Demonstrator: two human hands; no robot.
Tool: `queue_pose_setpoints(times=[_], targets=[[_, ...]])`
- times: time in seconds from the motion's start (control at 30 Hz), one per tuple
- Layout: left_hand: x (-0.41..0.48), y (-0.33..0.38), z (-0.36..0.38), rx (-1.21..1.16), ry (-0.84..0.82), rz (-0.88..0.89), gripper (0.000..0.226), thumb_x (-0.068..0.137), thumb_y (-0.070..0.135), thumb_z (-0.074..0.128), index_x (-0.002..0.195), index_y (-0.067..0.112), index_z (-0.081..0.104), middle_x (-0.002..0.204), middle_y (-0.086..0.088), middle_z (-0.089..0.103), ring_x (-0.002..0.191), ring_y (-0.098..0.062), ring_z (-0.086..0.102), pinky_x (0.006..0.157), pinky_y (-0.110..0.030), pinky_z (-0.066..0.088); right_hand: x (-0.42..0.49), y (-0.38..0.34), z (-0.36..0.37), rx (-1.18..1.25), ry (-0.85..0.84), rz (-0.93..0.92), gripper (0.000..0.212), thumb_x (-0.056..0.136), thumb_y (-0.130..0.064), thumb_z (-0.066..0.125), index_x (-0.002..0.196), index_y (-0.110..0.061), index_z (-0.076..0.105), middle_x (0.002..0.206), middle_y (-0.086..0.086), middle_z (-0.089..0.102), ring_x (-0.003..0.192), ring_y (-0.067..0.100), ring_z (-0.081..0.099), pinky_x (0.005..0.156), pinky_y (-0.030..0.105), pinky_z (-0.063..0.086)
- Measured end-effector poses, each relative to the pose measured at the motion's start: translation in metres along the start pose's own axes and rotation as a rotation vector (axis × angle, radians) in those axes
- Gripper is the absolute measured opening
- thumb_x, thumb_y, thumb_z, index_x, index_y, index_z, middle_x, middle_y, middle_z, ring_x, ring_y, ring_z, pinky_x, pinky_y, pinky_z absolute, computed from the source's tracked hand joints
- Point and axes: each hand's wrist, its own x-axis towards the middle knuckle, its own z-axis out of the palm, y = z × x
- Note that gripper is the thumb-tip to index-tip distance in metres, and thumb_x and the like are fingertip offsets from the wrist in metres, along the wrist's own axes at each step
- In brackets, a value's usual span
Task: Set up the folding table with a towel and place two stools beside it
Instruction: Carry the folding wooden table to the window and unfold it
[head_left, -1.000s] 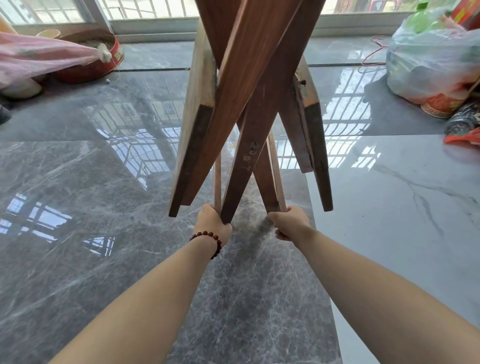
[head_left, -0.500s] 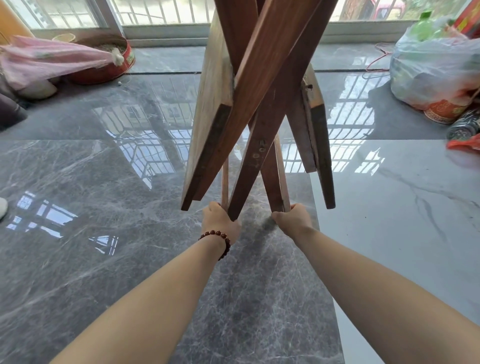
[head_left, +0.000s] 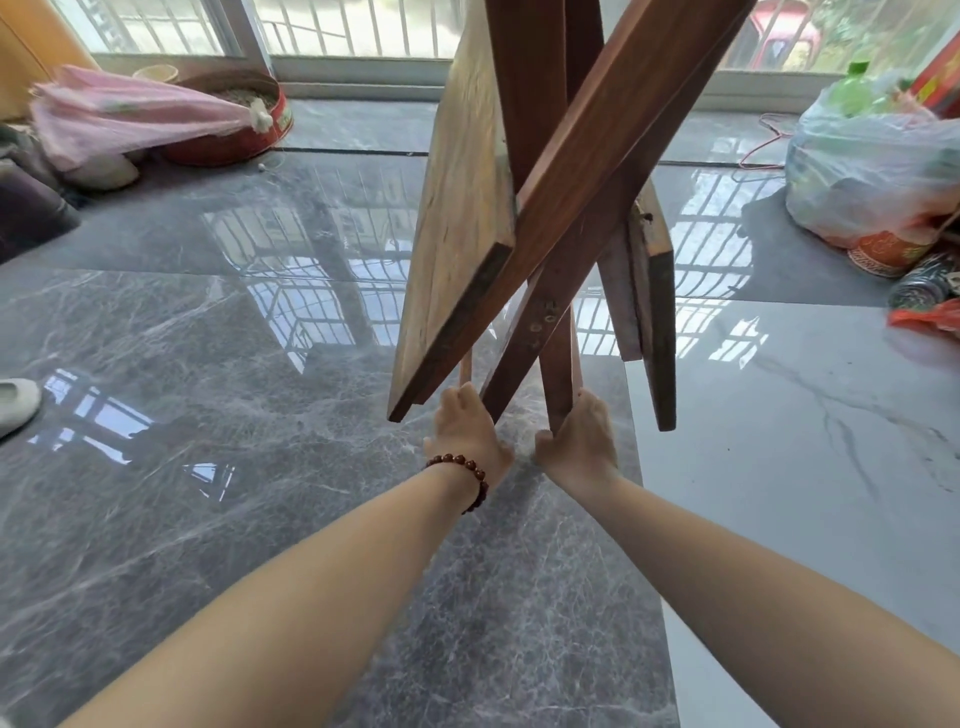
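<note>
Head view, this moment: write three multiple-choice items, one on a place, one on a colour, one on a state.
1. Where does the plastic bag lie?
A. at the far left
B. at the far right
C. under the table

2. What colour are the beads of the bracelet?
A. blue
B. white
C. reddish brown

3. How is the folding table?
A. folded, legs crossed, gripped by both hands
B. open with a towel on it
C. lying flat

Key:
1. B: the bag sits at the right edge of the view.
2. C: red-brown beads circle the left wrist.
3. A: the left hand and the right hand grip the leg ends.
</note>
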Motion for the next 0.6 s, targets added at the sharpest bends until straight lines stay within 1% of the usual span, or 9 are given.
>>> queue_pose_setpoints(times=[0.1, 0.2, 0.27, 0.4, 0.47, 0.5, 0.53, 0.57, 0.6], targets=[[-0.005, 0.006, -0.009, 0.015, -0.042, -0.008, 0.075, 0.084, 0.028, 0.063, 0.139, 0.012, 0.015, 0.139, -0.005, 0.015, 0.128, -0.024, 0.031, 0.105, -0.044, 0.038, -0.006, -0.008, -0.013, -0.016, -0.044, -0.068, 0.057, 0.076, -0.014, 0.062, 0.130, -0.007, 0.042, 0.125, 0.009, 0.049, 0.119, 0.027, 0.046, 0.097, 0.043, 0.047], [-0.011, 0.016, -0.015, -0.038, -0.075, -0.007, 0.071, 0.085, 0.028, 0.062, 0.138, 0.014, 0.016, 0.139, -0.004, 0.015, 0.129, -0.025, 0.030, 0.105, -0.043, 0.037, -0.011, -0.019, -0.024, 0.044, -0.043, -0.092, 0.049, 0.081, -0.014, 0.059, 0.127, -0.010, 0.044, 0.125, 0.006, 0.050, 0.117, 0.025, 0.049, 0.092, 0.035, 0.047], [-0.014, 0.023, -0.019, -0.079, -0.066, 0.022, 0.066, 0.085, 0.030, 0.062, 0.134, 0.015, 0.020, 0.138, -0.004, 0.018, 0.127, -0.025, 0.032, 0.103, -0.042, 0.039, -0.013, -0.029, -0.030, 0.104, -0.039, -0.078, 0.044, 0.084, -0.014, 0.058, 0.126, -0.011, 0.046, 0.124, 0.005, 0.052, 0.114, 0.024, 0.052, 0.088, 0.031, 0.044], [-0.031, 0.037, -0.038, -0.085, -0.107, 0.000, 0.070, 0.088, 0.034, 0.058, 0.140, 0.011, 0.016, 0.140, -0.009, 0.018, 0.125, -0.029, 0.035, 0.103, -0.041, 0.038, -0.028, -0.051, -0.050, 0.187, -0.084, 0.009, 0.043, 0.086, -0.017, 0.052, 0.129, -0.014, 0.045, 0.125, 0.005, 0.055, 0.112, 0.026, 0.055, 0.084, 0.033, 0.049], [-0.043, 0.044, -0.051, -0.061, -0.158, -0.029, 0.069, 0.090, 0.039, 0.053, 0.140, 0.008, 0.017, 0.138, -0.012, 0.022, 0.122, -0.029, 0.038, 0.101, -0.039, 0.039, -0.042, -0.062, -0.064, 0.191, -0.129, 0.050, 0.045, 0.088, -0.016, 0.047, 0.132, -0.017, 0.042, 0.125, 0.007, 0.057, 0.108, 0.028, 0.058, 0.071, 0.029, 0.052], [-0.047, 0.048, -0.060, -0.049, -0.151, -0.032, 0.065, 0.089, 0.040, 0.051, 0.138, 0.008, 0.022, 0.136, -0.012, 0.028, 0.119, -0.028, 0.040, 0.099, -0.038, 0.040, -0.050, -0.070, -0.073, 0.194, -0.151, 0.060, 0.046, 0.088, -0.015, 0.044, 0.134, -0.020, 0.041, 0.126, 0.008, 0.057, 0.106, 0.028, 0.059, 0.063, 0.023, 0.048], [-0.054, 0.053, -0.070, -0.032, -0.157, -0.046, 0.062, 0.089, 0.040, 0.049, 0.136, 0.007, 0.026, 0.135, -0.014, 0.033, 0.117, -0.028, 0.042, 0.098, -0.037, 0.041, -0.056, -0.078, -0.083, 0.199, -0.169, 0.069, 0.047, 0.089, -0.013, 0.043, 0.135, -0.022, 0.040, 0.127, 0.008, 0.056, 0.106, 0.028, 0.059, 0.060, 0.022, 0.047], [-0.060, 0.057, -0.079, -0.004, -0.157, -0.053, 0.060, 0.089, 0.037, 0.046, 0.137, 0.005, 0.027, 0.137, -0.018, 0.035, 0.119, -0.030, 0.041, 0.100, -0.037, 0.039, -0.063, -0.088, -0.092, 0.196, -0.189, 0.079, 0.048, 0.089, -0.014, 0.043, 0.136, -0.023, 0.040, 0.129, 0.007, 0.055, 0.108, 0.027, 0.058, 0.066, 0.025, 0.050], [-0.069, 0.064, -0.091, 0.035, -0.186, -0.081, 0.060, 0.092, 0.034, 0.041, 0.140, 0.002, 0.024, 0.142, -0.023, 0.031, 0.125, -0.034, 0.037, 0.105, -0.039, 0.034, -0.069, -0.097, -0.100, 0.191, -0.212, 0.088, 0.047, 0.090, -0.015, 0.044, 0.137, -0.021, 0.040, 0.131, 0.007, 0.053, 0.112, 0.026, 0.056, 0.080, 0.029, 0.052]])
